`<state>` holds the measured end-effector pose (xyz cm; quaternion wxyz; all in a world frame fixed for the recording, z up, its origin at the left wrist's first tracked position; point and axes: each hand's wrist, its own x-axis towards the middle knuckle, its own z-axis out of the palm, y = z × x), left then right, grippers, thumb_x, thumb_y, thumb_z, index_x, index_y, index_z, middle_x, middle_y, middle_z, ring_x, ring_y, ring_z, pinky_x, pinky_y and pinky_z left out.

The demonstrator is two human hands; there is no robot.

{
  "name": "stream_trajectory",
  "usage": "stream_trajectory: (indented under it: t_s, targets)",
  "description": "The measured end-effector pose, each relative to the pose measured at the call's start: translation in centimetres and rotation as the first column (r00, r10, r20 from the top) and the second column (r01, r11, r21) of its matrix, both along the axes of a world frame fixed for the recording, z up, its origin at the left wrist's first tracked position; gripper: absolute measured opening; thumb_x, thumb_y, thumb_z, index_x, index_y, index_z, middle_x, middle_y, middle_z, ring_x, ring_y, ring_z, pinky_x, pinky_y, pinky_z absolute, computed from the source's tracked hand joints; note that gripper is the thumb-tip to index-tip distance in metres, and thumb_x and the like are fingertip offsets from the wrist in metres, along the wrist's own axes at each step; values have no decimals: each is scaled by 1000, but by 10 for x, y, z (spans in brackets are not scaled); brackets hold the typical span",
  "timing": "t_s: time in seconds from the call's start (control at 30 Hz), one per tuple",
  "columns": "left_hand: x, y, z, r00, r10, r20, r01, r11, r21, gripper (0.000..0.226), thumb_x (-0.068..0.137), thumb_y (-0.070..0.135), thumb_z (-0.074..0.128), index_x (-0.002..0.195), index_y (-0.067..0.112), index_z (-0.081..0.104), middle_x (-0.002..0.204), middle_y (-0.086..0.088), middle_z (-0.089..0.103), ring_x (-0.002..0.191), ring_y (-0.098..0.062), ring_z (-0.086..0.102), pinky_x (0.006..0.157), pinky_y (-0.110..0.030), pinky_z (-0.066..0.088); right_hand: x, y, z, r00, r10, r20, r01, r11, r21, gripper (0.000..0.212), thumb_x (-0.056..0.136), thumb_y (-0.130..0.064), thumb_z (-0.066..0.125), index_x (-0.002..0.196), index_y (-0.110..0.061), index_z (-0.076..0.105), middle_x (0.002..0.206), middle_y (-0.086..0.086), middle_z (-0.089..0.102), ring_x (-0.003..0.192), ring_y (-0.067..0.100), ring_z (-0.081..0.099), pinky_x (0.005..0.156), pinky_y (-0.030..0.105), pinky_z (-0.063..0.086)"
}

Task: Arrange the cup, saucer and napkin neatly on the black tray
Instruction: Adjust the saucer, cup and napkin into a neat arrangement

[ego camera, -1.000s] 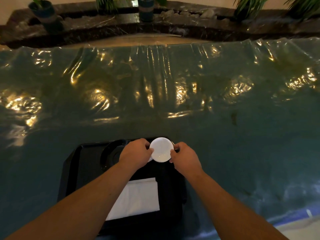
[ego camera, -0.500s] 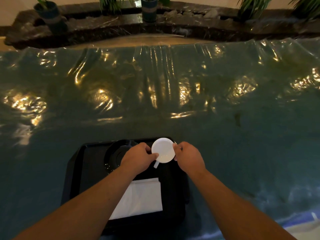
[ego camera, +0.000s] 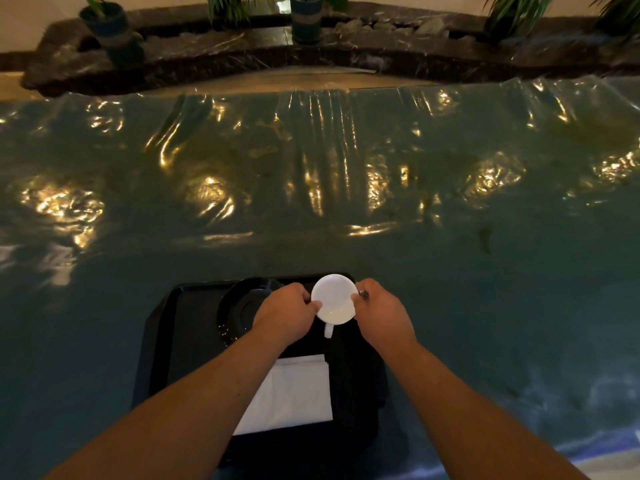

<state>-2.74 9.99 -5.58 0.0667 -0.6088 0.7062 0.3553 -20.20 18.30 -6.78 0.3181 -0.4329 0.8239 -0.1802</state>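
A wide worktop under a glossy, wrinkled blue-green cover fills most of the view. Against its near edge, a little left of the middle, sits the black tray. A white napkin, folded flat, lies in the near half of the tray, partly under the left forearm. A dark saucer rests in the tray's far left part, its right side hidden by the left hand. The white cup stands at the tray's far right corner, just beside the saucer and not on it, mouth up, its handle pointing toward the near edge. Both hands are clamped on the cup, the left at its left side, the right hand at its right side, fingers touching the rim.
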Motion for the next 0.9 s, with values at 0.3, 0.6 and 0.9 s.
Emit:
stream_trajectory:
  t_s: [0.3,0.6,0.9]
  targets:
    - [5,16,-1,999,43,-28,-42,999,23,27,95,54,62,90,29,56,86,4,66,79,-15,61,61,-33,44,3,-5,2,998,50,-40,-48,998,36,38,110,-36,37,138,-28,61,121,3,71,103,23,65,88,42,56]
    - [63,25,1,984,-86,158,150,878,-454,62,81,73,61,125,30,58,132,-1,60,117,-26,56,94,-48,50,25,13,7,935,251,-249,-272,961,-51,83,89,-66,62,157,-34,26,142,-1,48,118,25,56,82,43,57]
    - [95,28,-9,936,-198,293,252,954,-161,90,77,84,56,152,37,39,169,-4,25,153,-30,22,122,-57,22,36,8,2,946,247,-209,-255,967,-12,99,84,-56,77,158,-41,14,146,-2,36,114,27,62,85,46,59]
